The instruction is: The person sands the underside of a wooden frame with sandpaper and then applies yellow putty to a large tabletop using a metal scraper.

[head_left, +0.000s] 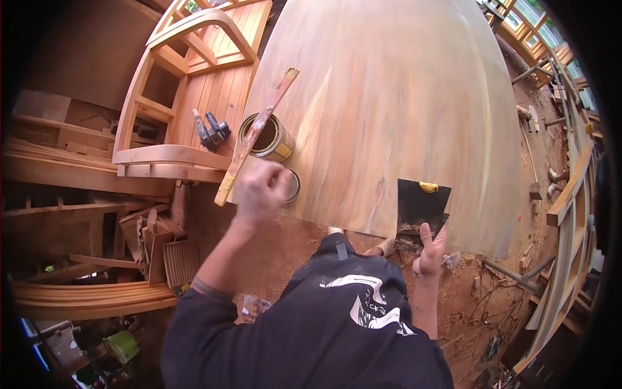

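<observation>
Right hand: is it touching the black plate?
Touching: the head view shows the right hand gripping the black plate near its lower edge, thumb in front.

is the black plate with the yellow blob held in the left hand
No, the right hand holds the black plate with the yellow blob, while the left hand is over by the open tin.

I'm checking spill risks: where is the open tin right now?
In the head view, left of centre, the open tin stands near the near-left corner of the wooden slab, just beyond the left hand, a smeared stick crossing its mouth.
</observation>
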`<control>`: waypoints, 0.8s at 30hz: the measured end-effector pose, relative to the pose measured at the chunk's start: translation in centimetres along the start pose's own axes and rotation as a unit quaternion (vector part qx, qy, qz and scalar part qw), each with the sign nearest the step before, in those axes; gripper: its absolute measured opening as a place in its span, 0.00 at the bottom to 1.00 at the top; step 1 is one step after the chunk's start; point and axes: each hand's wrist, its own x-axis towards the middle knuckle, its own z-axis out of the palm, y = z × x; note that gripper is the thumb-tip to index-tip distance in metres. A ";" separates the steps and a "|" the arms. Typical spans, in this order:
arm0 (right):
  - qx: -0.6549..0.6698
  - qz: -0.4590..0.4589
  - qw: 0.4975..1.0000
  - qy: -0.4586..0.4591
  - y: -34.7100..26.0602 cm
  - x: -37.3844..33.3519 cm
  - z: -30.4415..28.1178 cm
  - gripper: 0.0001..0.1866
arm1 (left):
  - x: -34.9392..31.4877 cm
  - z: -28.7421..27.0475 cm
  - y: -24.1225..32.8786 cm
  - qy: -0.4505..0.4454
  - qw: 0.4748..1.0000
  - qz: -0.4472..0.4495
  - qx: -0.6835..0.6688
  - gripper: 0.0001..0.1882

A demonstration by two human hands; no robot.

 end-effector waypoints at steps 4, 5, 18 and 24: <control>0.038 0.021 0.999 0.007 1.3 0.0 -1.3 0.30 | -3.2 4.9 -4.4 -0.086 0.983 -0.124 0.101 0.27; 0.017 0.021 1.000 0.003 1.4 0.1 -1.4 0.30 | -3.5 6.1 -5.9 -0.040 0.975 -0.127 0.176 0.31; 0.006 0.017 1.000 -0.002 1.9 -0.1 -1.3 0.22 | 2.1 -1.3 1.5 0.069 0.996 0.034 0.045 0.38; 0.029 0.070 0.997 -0.015 0.9 0.0 -0.1 0.24 | 8.7 -5.1 -6.7 0.164 0.959 -0.115 0.199 0.33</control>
